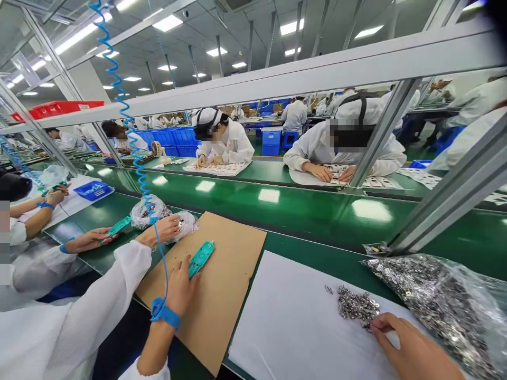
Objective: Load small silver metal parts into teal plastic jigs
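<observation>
- Two items lay within reach: a teal plastic part (200, 259) on a cardboard sheet (232, 295), and a heap of metal pieces (357, 306) on white paper (285, 316).
- The teal plastic part looked light and stiff; its long edges seemed the likeliest place to take hold.
- The metal pieces looked tiny, loose and slippery, likely to scatter, so fingertips would suit them better than a full grip.
- The left hand (180, 289) was partly closed, its fingers curled at the lower end of the teal plastic part, and it seemed to have hold of it.
- The right hand (414, 345) was nearly closed at the edge of the heap, with its fingertips drawn together; whether they pinched a piece could not be told.
- A blue wrist strap (164, 314) circled the left wrist, and a blue coiled cord (137, 158) rose from it.
- A clear bag (435, 311) of more metal pieces lay on the green counter (312, 232) beside the white paper.
- A co-worker's hand (159, 228) rested beyond the cardboard sheet, near a small plastic bag (148, 212).
</observation>
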Demonstrator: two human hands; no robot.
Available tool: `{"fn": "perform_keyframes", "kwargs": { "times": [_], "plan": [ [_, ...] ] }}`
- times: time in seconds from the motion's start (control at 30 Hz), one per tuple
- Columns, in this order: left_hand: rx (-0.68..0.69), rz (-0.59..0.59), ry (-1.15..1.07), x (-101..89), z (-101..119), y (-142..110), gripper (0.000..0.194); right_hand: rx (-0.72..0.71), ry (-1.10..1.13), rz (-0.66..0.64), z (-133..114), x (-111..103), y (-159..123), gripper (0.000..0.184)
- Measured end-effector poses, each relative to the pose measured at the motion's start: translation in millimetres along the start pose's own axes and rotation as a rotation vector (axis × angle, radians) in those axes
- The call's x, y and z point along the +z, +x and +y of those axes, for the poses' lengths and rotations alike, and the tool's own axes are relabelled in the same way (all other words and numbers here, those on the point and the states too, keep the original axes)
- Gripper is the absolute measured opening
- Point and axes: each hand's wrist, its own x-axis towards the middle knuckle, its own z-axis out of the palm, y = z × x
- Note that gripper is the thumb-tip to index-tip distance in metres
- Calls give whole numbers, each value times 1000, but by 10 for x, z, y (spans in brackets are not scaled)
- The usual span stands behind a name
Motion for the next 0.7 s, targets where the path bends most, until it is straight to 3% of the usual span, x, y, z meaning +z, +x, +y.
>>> {"fn": "perform_keyframes", "kwargs": {
  "times": [0.1,0.23,0.33,0.4,0.5,0.7],
  "plan": [
    [-64,-28,-25,-71,4,-11,50,-10,57,-19,86,37,99,39],
    [-81,105,-101,-56,-21,-115,44,-73,80,-41,190,82,189,41],
    [-53,191,-233,-20,95,-308,51,-85,51,21,88,11,135,38],
    [32,161,-339,-18,291,-478,57,-112,30,48,-49,-84,68,35],
    [169,14,-419,-38,726,-738,63,-157,35,24,-258,-240,-43,31],
    [402,-80,-302,95,1596,-1128,69,-102,102,93,-517,-364,-290,24]
  ]
}}
